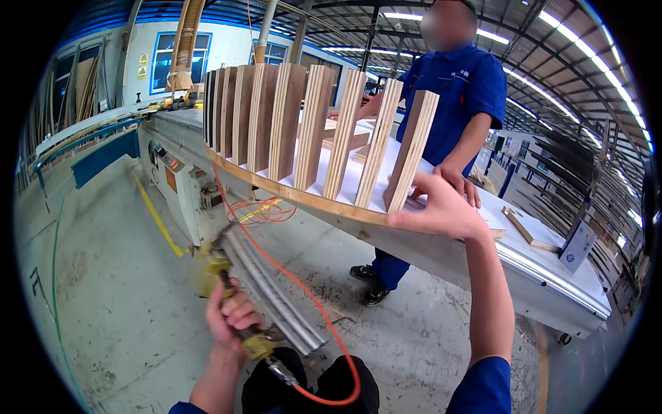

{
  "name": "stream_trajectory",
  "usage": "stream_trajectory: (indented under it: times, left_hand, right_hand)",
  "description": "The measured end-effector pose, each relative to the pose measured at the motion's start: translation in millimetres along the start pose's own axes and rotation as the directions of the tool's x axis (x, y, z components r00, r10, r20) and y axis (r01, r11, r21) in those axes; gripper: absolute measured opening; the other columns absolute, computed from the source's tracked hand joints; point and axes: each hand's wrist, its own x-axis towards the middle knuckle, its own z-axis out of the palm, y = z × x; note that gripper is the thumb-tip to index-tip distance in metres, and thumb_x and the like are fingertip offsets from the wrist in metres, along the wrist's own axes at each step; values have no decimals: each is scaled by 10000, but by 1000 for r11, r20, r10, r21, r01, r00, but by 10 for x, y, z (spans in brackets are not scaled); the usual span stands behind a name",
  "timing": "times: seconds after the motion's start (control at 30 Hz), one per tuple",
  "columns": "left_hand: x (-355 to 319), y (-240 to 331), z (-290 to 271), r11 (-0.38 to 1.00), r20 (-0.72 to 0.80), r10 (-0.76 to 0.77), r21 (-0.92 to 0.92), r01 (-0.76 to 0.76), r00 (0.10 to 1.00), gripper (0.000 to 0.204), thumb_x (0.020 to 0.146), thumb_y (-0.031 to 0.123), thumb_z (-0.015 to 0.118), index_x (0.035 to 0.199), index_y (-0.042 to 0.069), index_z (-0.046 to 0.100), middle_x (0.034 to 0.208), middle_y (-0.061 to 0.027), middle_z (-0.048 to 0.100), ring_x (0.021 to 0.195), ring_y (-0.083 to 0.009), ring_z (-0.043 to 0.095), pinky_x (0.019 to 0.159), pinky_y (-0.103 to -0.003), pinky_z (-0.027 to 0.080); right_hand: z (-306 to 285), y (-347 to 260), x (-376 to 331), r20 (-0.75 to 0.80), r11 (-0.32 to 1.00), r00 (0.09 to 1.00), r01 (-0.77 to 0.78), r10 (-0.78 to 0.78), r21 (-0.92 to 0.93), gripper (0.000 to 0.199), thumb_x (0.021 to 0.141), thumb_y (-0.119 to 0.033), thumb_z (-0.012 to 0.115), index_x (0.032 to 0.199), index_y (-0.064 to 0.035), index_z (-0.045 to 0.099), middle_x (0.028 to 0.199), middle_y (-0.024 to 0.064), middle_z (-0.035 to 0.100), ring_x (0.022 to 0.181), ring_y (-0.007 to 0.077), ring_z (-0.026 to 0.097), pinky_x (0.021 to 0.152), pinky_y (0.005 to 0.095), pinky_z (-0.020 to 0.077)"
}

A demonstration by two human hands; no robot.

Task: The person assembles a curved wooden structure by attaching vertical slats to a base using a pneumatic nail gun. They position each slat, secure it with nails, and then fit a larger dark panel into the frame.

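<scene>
My left hand [231, 315] grips the handle of a yellow pneumatic nail gun [238, 283] with a long silver magazine, held low below the panel edge. An orange air hose [324, 314] runs from its base. My right hand [441, 210] is raised with fingers spread, resting on the edge of a long plywood base panel [324, 205] next to the nearest upright slat [412, 148]. Several plywood slats [286, 121] stand upright in a row on that panel.
A person in a blue work shirt [455, 96] stands across the white worktable [545, 265], one hand [458, 181] on it. A small wood offcut [527, 229] lies on the table. A woodworking machine [172, 169] stands at left on a concrete floor [117, 276] with a yellow line.
</scene>
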Motion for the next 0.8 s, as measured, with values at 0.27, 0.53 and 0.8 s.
stream_trajectory:
  times: [0.27,0.53,0.8]
  left_hand:
    - [1,661,167,158,-128,497,986,55,858,137,972,162,650,980,26,628,585,7,495,459,-92,456,439,-264,383]
    - [-445,1027,-2469,-800,-408,347,341,493,845,319,839,239,709,1036,-9,675,973,-214,724,955,-414,690,798,-496,551]
    - [-1570,580,-4339,-697,-794,338,149,702,505,552,862,231,680,1311,-53,530,1250,-279,616,1165,-396,627,972,-501,512]
  right_hand:
    - [-25,97,78,74,991,993,-99,93,86,594,733,-389,876,1101,49,715,898,49,677,825,118,555,803,278,466]
    - [113,-49,105,17,960,987,-158,159,232,526,713,-306,830,1075,44,680,993,59,663,926,117,575,893,276,463]
    - [232,36,23,-112,941,966,-196,233,275,679,661,-315,868,1196,40,648,1077,70,670,997,132,592,920,289,462]
